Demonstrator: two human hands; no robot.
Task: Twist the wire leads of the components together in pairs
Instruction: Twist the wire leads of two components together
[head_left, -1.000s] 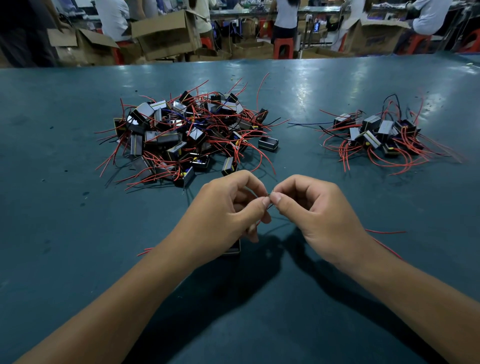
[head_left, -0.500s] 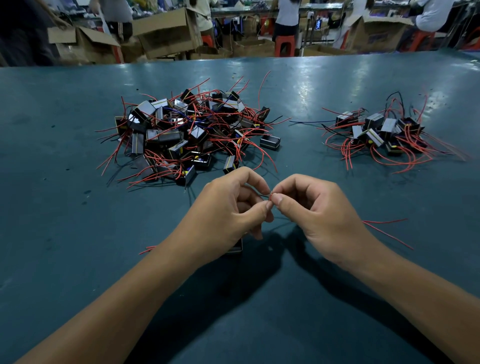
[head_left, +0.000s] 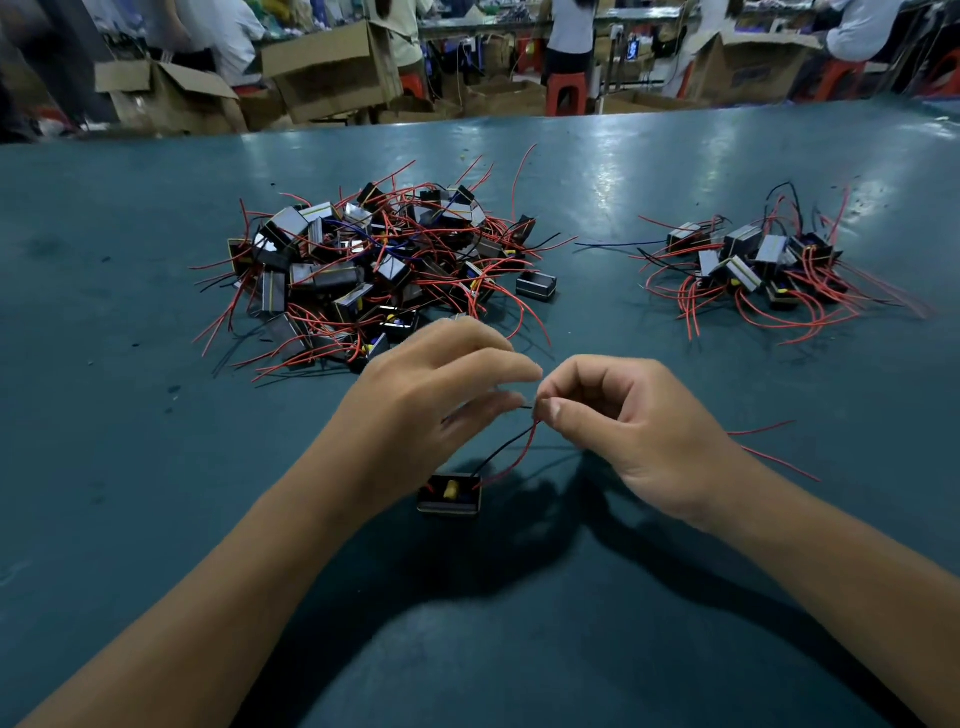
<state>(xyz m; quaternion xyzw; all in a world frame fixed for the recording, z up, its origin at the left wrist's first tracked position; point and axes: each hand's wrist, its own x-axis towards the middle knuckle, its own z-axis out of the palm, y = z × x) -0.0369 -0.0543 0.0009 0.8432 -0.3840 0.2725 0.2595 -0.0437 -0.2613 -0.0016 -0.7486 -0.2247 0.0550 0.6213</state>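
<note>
Twisting leads at the green desk (head_left: 156, 467), one component in hand

Big tangled pile (head_left: 374, 275) of boxy components sits upper centre, a smaller pile (head_left: 763, 265) upper right. A moment ago both hands pinched together at the wire tips; now the left hand (head_left: 431, 400) has loosened, fingers spread and blurred, holding nothing I can make out, while the right hand (head_left: 623, 431) pinches the joined ends. That twist looks about finished. The component (head_left: 449, 496) rests on the desk below the hands, centre frame, its black lead (head_left: 498, 451) and red lead (head_left: 519, 457) rising to the pinch.
</note>
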